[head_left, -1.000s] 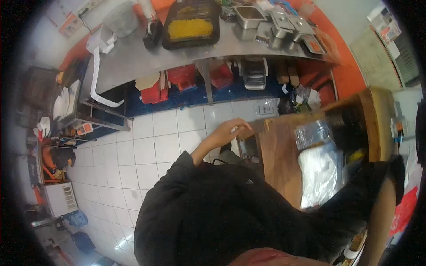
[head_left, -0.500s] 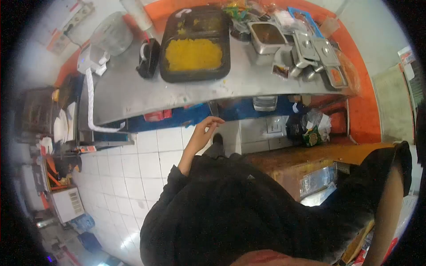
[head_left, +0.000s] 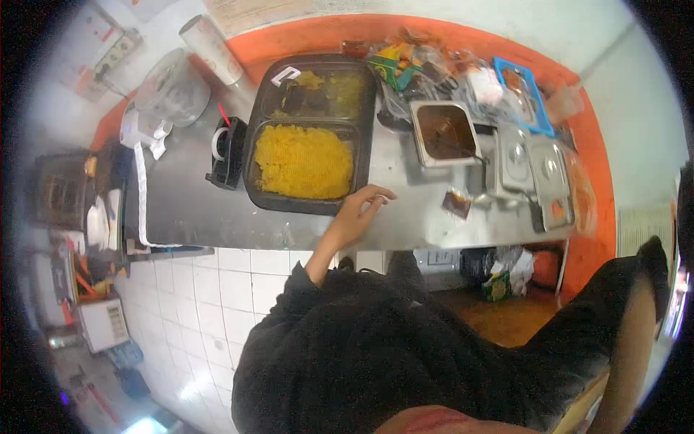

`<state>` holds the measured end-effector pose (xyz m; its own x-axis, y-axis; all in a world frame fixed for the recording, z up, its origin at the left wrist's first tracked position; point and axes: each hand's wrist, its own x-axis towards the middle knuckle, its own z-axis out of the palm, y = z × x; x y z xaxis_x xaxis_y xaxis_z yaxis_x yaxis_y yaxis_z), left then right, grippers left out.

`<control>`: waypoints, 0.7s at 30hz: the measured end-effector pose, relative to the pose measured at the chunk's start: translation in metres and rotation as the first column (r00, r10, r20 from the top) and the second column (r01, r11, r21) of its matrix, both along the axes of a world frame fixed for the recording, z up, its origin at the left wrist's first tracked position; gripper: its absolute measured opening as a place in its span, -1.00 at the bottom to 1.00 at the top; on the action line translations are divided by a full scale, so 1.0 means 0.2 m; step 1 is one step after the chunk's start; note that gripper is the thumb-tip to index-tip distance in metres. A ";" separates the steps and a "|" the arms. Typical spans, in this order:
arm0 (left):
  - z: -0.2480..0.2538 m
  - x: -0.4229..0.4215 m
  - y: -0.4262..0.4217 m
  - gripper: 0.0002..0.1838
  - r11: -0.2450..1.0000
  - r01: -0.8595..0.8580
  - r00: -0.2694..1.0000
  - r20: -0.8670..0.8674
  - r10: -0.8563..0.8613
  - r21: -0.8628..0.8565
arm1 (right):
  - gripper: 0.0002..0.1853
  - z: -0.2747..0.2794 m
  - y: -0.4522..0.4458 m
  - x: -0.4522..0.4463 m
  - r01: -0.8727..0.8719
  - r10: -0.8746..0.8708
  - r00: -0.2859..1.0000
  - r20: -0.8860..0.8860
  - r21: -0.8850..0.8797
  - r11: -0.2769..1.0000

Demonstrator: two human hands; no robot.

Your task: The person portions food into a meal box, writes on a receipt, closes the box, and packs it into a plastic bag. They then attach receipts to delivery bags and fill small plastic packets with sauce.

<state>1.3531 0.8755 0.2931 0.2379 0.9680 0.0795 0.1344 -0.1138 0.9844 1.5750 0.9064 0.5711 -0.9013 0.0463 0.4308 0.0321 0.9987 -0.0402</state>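
My left hand (head_left: 363, 210) hangs over the front edge of the steel table, fingers loosely curved and apart, holding nothing. It is nearest the lower right corner of a black two-compartment tray (head_left: 311, 205); whether it touches the tray I cannot tell. Yellow, crumbly food (head_left: 303, 163) fills the tray's near compartment, while smears of the same colour lie in the far one. At the right edge a bare forearm (head_left: 632, 347) of mine comes out of a dark sleeve; my right hand is beyond the view.
On the steel table (head_left: 195, 210) stand a tape dispenser (head_left: 226, 155), a clear pot (head_left: 177, 90), a metal pan of brown sauce (head_left: 444, 134), a small sachet (head_left: 457, 204) and lidded steel containers (head_left: 531, 163). Plastic packets (head_left: 416, 69) and a blue tray (head_left: 526, 98) lie behind.
I have come closer to the table, which now sits lower in view. My left hand has moved from in front of the table edge to over it, beside the black tray.
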 end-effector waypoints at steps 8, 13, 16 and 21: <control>-0.05 0.29 0.21 -0.79 0.929 -0.348 0.937 -0.019 0.349 -0.128 | -0.75 -0.49 1.32 0.17 0.393 -0.589 0.716 -0.374 -0.481 0.784; -0.08 0.36 0.20 -0.80 0.826 -0.512 0.856 -0.066 0.512 -0.235 | -0.57 -1.56 2.00 0.25 0.482 -0.472 0.869 0.150 -0.041 0.875; -0.13 0.36 0.18 -0.79 0.798 -0.560 0.829 -0.163 0.536 -0.225 | -0.54 -1.71 2.03 0.23 0.621 -0.545 0.773 0.324 -0.214 0.754; -0.12 0.35 0.22 -0.79 0.790 -0.598 0.799 -0.186 0.572 -0.137 | -0.71 -1.64 2.04 0.22 0.681 -0.628 0.733 0.263 -0.291 0.672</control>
